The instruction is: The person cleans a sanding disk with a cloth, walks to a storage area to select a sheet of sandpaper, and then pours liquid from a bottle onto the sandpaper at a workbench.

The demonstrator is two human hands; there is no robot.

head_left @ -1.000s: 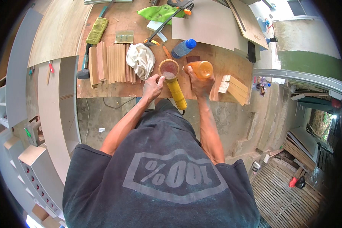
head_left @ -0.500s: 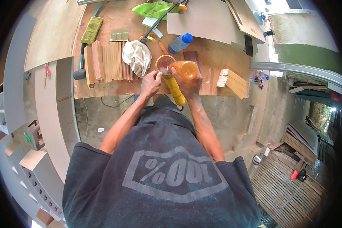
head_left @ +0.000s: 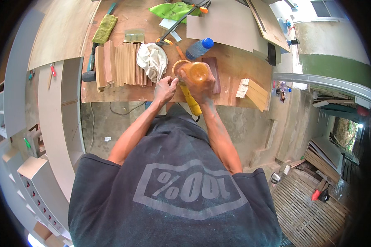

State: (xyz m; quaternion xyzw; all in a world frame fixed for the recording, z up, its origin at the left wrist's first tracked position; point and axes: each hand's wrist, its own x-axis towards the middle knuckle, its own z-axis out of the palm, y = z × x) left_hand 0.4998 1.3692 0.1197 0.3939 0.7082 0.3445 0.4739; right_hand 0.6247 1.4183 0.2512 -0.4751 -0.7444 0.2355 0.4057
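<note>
My right hand [head_left: 208, 91] is wrapped round an amber bottle [head_left: 199, 72], its neck end hidden by my fingers. Under the bottle, a round orange-rimmed disc [head_left: 175, 66] is partly covered. Below it a yellow handle [head_left: 191, 101] slants down past the bench edge, with a dark cord at its end; it looks like a power tool. My left hand [head_left: 165, 89] is closed in a pinch beside the disc, thumb and finger together; what lies between them is too small to make out. A crumpled white cloth [head_left: 152, 61] lies just beyond that hand.
Left on the wooden bench [head_left: 132, 96] stand wooden strips [head_left: 125, 65] in a row, beside a black-headed mallet [head_left: 89, 75]. A blue-capped bottle [head_left: 199, 49], a clamp [head_left: 179, 24] and a brown block [head_left: 211, 74] lie further in. Pale wood pieces [head_left: 251, 94] sit at right.
The amber bottle has moved slightly left and tilted further over the disc, covering more of it. My left hand keeps its pinch in nearly the same place.
</note>
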